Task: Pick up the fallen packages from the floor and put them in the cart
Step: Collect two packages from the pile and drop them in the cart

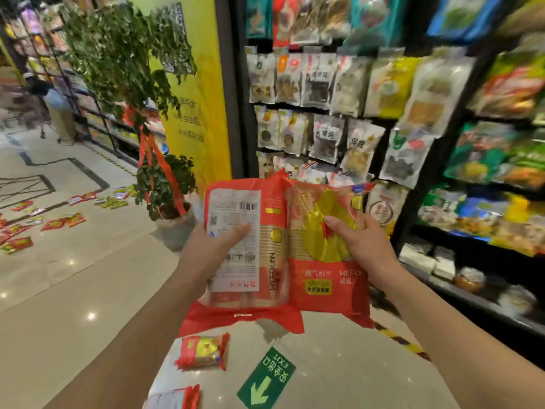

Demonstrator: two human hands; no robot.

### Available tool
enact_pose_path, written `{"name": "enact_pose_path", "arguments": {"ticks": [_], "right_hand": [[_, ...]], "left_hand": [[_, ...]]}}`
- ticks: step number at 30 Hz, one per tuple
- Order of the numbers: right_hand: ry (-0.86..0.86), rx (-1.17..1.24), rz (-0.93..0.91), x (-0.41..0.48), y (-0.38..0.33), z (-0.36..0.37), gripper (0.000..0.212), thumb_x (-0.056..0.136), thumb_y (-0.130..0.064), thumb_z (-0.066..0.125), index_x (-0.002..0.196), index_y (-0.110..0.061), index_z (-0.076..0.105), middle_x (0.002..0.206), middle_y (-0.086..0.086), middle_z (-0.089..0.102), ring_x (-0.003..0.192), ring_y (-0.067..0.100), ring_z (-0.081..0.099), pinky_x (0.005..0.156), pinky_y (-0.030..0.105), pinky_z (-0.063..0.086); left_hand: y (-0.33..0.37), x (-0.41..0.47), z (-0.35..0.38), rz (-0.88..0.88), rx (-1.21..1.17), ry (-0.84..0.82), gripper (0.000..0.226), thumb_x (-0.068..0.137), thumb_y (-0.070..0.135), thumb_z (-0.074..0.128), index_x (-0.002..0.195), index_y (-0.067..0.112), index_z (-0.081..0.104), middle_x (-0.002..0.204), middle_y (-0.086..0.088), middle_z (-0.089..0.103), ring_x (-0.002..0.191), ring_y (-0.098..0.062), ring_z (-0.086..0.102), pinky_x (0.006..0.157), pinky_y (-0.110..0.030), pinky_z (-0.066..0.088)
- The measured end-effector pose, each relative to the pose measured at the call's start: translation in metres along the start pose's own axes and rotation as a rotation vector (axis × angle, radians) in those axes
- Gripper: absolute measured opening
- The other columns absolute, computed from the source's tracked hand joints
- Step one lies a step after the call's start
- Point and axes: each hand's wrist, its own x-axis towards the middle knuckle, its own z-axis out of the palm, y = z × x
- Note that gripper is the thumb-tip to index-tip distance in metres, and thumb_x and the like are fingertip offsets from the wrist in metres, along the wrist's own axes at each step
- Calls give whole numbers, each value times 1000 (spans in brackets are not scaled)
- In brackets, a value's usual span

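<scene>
I hold two large red packages side by side at chest height. My left hand [218,249] grips the left red package [265,231], its white label side up. My right hand [359,240] grips the right red package [327,278], its gold-and-red front facing me. Below them a smaller red package [203,351] lies on the floor, and another red package [174,398] shows at the bottom edge. Several more fallen packages [56,222] are scattered on the floor at the far left. No cart is in view.
Shelves of hanging food bags [339,93] rise on the right, close to my right arm. A potted plant [165,199] with red ribbons stands before a yellow pillar [203,113]. A green exit arrow sticker [267,379] marks the floor. A person [57,110] stands far left.
</scene>
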Motion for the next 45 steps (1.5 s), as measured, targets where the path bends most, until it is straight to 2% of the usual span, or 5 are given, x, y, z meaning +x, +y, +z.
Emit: {"name": "enact_pose_path", "arguments": {"ticks": [3,25,35,41,45], "right_hand": [[175,-8,3,-19,9,-69,101,54,-91,81,134,-31,65,124,-7,76,110,22,74,98,51,61],[1069,-62,265,-345,179,-570,83,86,-63,80,154,-21,57,143,-4,61,135,19,58,113,45,48],[1515,-11,555,-510,274,-661,97,60,-93,73,129,-25,71,118,-7,77,109,17,73,99,43,57],[1734,104,714,-572,304,-678,55,80,-68,81,117,-31,64,109,-11,72,99,12,70,84,34,53],[1853,163,782,-603,324,-683,61,75,-71,83,115,-28,69,105,-11,78,91,9,75,88,36,59]], "left_hand": [[17,-4,62,8,-9,-114,31,89,39,91,112,26,74,87,9,88,72,-11,86,60,-33,67],[49,-304,617,109,130,-1049,28,90,38,92,104,21,75,85,1,88,81,-28,86,72,-45,69],[17,-478,794,172,296,-1528,16,92,31,90,100,21,81,87,8,88,90,-28,86,92,-48,67],[-29,-556,892,176,374,-1761,86,59,73,94,125,19,78,114,-3,86,104,-29,83,99,-58,65],[-44,-609,927,276,474,-1904,42,78,55,94,104,23,84,90,-3,87,82,-31,85,78,-43,72]]}}
